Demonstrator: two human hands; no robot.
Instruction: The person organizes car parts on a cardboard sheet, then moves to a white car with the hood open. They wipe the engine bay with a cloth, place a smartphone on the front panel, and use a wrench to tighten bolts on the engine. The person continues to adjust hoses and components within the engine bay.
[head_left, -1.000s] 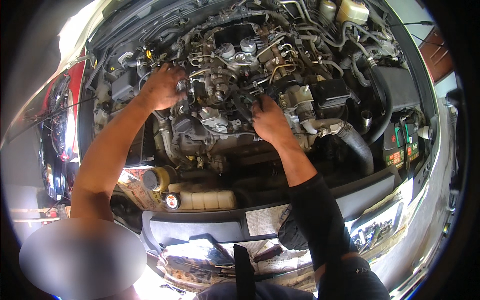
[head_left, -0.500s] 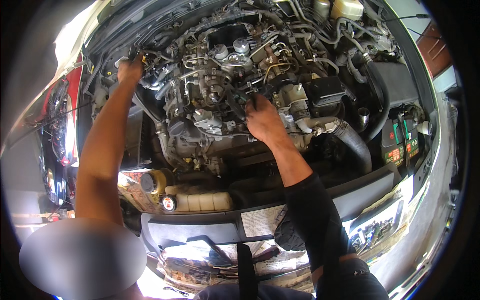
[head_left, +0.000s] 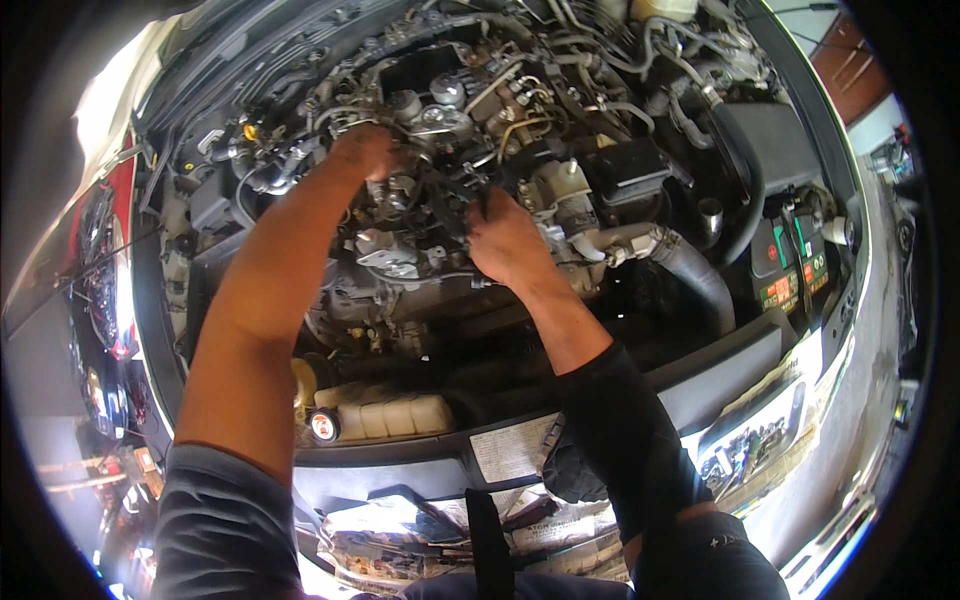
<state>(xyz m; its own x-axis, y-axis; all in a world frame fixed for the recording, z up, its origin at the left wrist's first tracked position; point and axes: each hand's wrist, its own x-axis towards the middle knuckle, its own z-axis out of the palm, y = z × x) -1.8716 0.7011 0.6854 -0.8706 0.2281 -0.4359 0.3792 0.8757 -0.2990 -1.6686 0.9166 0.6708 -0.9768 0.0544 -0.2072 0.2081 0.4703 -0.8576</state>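
Observation:
An uncovered car engine fills the middle of the view, crowded with metal pipes, hoses and wiring. My left hand is over its upper left part, beside the pipes; motion blurs the fingers, and what they touch is hidden. Near the engine's centre my right hand is closed, fingers curled on a black, cable-like part that runs up and left from it. Just right of that hand stands a grey metal housing.
A black-topped battery with a green marking sits at the right, near a thick grey hose. A pale plastic tank lies behind the front panel. Newspaper covers the front edge. A yellow cap shows at the left.
My left hand has moved right, from the far left side of the engine bay to near the engine's centre. The right hand keeps its place on the engine; the whole view has shifted slightly.

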